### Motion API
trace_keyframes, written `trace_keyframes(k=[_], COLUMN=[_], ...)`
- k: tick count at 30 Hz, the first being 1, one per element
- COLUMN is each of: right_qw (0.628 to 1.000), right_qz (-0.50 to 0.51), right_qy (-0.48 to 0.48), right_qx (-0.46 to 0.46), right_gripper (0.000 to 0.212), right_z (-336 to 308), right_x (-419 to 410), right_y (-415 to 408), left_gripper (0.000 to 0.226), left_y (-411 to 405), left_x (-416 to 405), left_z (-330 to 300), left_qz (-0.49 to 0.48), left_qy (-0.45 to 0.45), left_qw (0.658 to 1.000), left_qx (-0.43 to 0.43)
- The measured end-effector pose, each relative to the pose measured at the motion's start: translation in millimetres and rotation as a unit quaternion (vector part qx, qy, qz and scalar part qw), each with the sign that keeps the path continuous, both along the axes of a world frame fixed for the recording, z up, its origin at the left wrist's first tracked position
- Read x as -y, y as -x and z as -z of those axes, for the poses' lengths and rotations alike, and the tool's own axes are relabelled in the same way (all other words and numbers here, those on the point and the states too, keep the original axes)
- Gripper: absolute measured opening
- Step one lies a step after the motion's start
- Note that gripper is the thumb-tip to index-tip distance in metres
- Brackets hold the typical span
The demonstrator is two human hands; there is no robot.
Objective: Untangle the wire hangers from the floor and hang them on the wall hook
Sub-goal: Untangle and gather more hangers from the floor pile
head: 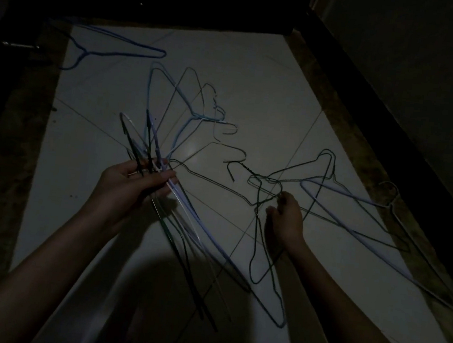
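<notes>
Several thin wire hangers (210,130) in dark green, pale blue and white lie tangled on the pale tiled floor (256,85), spread from its middle toward the right edge. We hold a bundle of hangers (149,146) in our left hand (131,186), its fingers (163,176) curled around the crossing wires, which fan upward above the hand and run down past the wrist toward us. Our right hand (286,216) reaches down to a dark green wire hanger (259,258) lying on the floor, and its fingers pinch the wire near the twisted neck, where several hangers overlap. Just beside that hand, to the right, a long white wire hanger (355,212) stretches along the floor's dark speckled border (349,134). Well apart from the tangle, near the far left corner, a single blue wire hanger (121,48) lies flat. Dim light leaves the surrounding walls nearly black.
</notes>
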State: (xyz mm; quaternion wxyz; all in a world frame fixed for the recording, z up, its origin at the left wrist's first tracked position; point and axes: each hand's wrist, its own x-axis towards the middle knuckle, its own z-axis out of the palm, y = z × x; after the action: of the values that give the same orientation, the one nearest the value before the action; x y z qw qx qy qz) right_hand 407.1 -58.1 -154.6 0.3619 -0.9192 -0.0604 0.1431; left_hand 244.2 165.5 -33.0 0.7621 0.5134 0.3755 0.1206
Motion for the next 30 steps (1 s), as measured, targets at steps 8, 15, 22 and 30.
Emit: trace_keyframes(k=[8, 15, 22, 30], right_qw=[0.992, 0.989, 0.993, 0.999], right_qz=[-0.031, -0.015, -0.007, -0.041], right_qy=[0.111, 0.076, 0.004, 0.017], right_qx=[0.050, 0.128, 0.121, -0.020], right_gripper=[0.016, 0.016, 0.025, 0.017], right_z=[-4, -13, -19, 3], right_x=[-6, -10, -18, -19], right_y=[-17, -8, -25, -8], left_gripper=[0.027, 0.027, 0.026, 0.028], left_y=[1, -1, -1, -1], left_x=[2, 0, 0, 0], left_z=[2, 6, 8, 6], left_qz=[0.002, -0.006, -0.002, -0.010], left_qy=[-0.006, 0.001, -0.002, 0.003], left_qw=[1.000, 1.000, 1.000, 1.000], left_qx=[0.001, 0.006, 0.010, 0.007])
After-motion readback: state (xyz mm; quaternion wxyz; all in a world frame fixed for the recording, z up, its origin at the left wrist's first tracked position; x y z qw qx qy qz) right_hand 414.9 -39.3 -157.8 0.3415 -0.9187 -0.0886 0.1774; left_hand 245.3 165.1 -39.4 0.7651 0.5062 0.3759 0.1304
